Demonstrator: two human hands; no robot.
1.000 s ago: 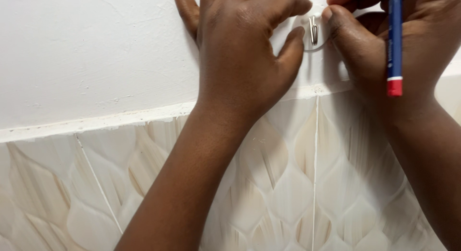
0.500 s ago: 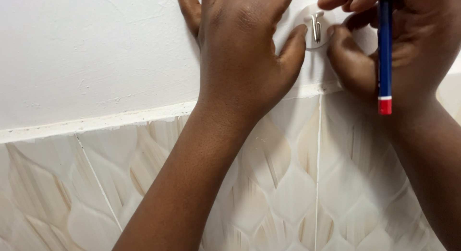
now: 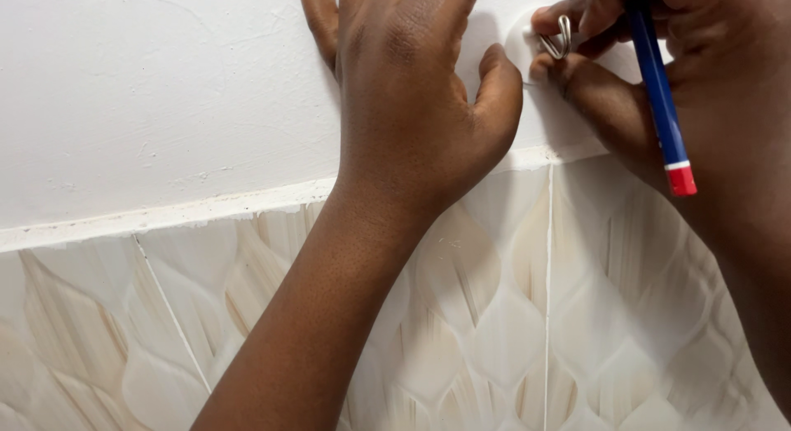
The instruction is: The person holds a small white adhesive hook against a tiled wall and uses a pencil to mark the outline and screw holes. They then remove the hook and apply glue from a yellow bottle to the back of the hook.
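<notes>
While both hands crowd the top of the frame, the only marked object on show is the blue pen (image 3: 659, 85) with its red end cap, slanting down across the right hand (image 3: 692, 77); there is pale print along its barrel, too small to make out. Its upper end disappears among the curled fingers that clasp it, and the red cap hangs free below the palm.

Plenty is cut off here. The frame's top edge slices away the fingertips of the left hand (image 3: 412, 93), and the right hand's knuckles run out of shot too. The clear round hook pad (image 3: 521, 44) is barely readable against the white wall (image 3: 165, 93): just a faint curved edge, partly covered by fingers.

Now the hook itself: a small silvery wire hook (image 3: 559, 40), a bent loop, sits high on the painted wall just above the tile line. The right thumb and forefinger pinch close around it, touching the pad. The left hand lies spread flat on the wall, thumb tip pressing at the pad's left edge, holding nothing.

Below, beige leaf-patterned tiles (image 3: 494, 316) fill the lower wall, with a rough white paint seam above them.
</notes>
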